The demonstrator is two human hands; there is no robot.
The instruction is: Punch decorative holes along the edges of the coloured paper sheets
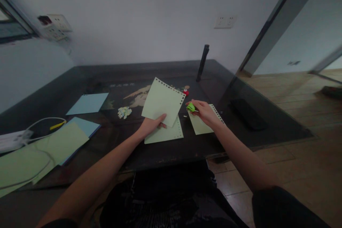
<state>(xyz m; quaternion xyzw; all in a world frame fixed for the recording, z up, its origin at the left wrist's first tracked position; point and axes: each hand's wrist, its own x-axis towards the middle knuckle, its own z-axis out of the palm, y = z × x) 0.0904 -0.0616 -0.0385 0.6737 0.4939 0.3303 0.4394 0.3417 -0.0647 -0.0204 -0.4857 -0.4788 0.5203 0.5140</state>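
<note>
Pinching a pale green paper sheet with punched holes along its edges (162, 101), my left hand (151, 125) lifts it tilted above the dark glass table (107, 146). My right hand (204, 111) is curled around a small bright green hole punch (190, 107). Beneath lie two more pale green sheets (165, 133). That corner grip looks light; I'd say the sheet could slip sideways.

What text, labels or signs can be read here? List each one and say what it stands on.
No text here can be read.
A pale line of characters on the dark table, just above the printed picture under its surface: too blurred to read.
Wall sockets and the wall box: no legible marking.
Punched green sheet in the left hand: blank.
</note>
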